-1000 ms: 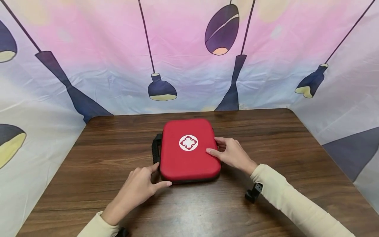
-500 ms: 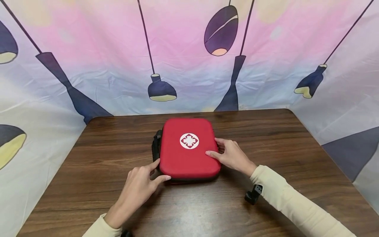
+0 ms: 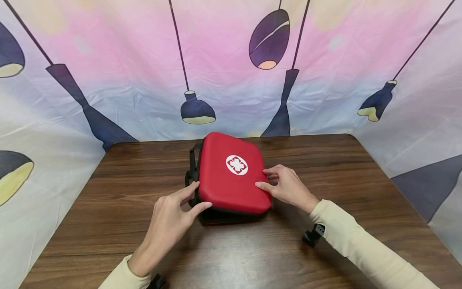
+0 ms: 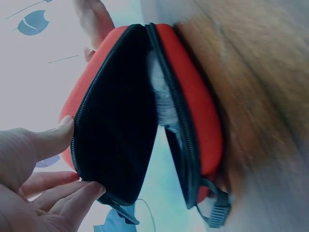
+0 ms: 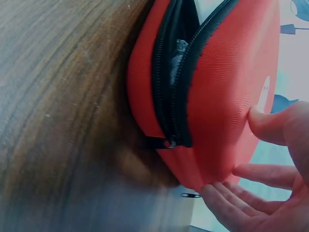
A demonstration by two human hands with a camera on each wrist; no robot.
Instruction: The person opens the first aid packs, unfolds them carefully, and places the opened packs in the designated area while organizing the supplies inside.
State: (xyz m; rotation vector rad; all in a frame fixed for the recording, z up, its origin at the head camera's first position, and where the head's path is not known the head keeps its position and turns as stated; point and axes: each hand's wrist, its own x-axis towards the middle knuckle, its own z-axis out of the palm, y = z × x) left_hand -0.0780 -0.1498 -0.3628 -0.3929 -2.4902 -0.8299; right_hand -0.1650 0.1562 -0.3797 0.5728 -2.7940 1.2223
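Note:
A red first-aid case [image 3: 231, 180] with a white cross emblem lies on the table, its lid tilted up on the left side. My left hand [image 3: 169, 224] pinches the lid's raised edge at the near left corner, thumb on the front and fingers on the left side. My right hand [image 3: 290, 188] holds the right side, thumb on the lid's top and fingers along the side. In the left wrist view the unzipped gap shows a dark lid interior and clear plastic packaging [image 4: 164, 101] in the base. A black zipper [image 5: 176, 111] runs along the opening in the right wrist view.
The case sits on a dark wood table [image 3: 144, 172]. Black carry straps [image 3: 192, 168] hang at its left side. Behind the table is a cloth backdrop [image 3: 231, 80] with printed lamps. A black wrist camera [image 3: 313, 235] is under the right sleeve.
My left hand has risen and lifted the left side of the lid, which now tilts toward the right. The right hand has stayed at the right side, shifting only slightly.

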